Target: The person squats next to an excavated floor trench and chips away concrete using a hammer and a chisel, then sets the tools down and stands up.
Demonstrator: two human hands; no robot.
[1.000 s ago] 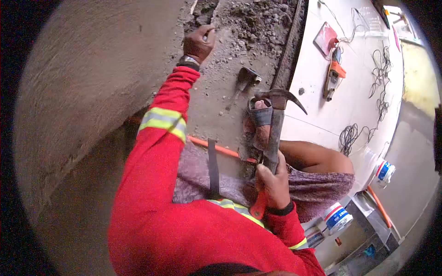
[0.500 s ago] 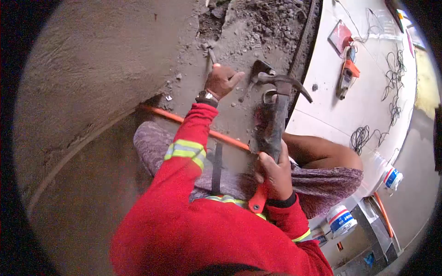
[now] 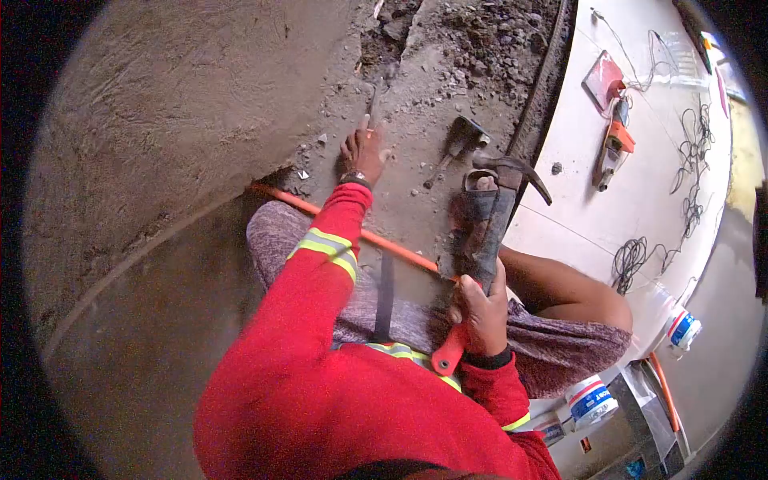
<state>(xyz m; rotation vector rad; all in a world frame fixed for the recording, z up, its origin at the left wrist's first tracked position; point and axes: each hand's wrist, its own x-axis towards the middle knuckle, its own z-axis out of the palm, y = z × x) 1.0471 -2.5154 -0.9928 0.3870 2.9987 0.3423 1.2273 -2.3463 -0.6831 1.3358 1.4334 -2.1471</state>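
Observation:
My left hand (image 3: 364, 154), wearing a wrist watch, is low over the dusty ground. Its fingers are around the rear of a thin chisel (image 3: 374, 102), whose blade points toward a broken hollow. My right hand (image 3: 482, 316) is closed around the handle of a claw hammer (image 3: 500, 212), near its red end. The hammer's head is up and away from me, the claw toward the right. Behind the hammer is a dark, worn object (image 3: 472, 216), partly hidden, whose kind I cannot tell. An orange pipe (image 3: 400, 250) crosses in front of my legs.
Rubble (image 3: 496, 44) lies at the top, and a dark metal-headed tool (image 3: 468, 134) rests on the ground. On white boards at right are an orange power tool (image 3: 616, 144) and coiled cable (image 3: 630, 262). A labelled white bucket (image 3: 590, 402) stands lower right. A rough wall (image 3: 176, 104) rises at left.
My left hand has lowered and turned more palm-down, its fingers now reaching forward along the chisel. The hammer has shifted slightly down and right in the view, still in my right hand.

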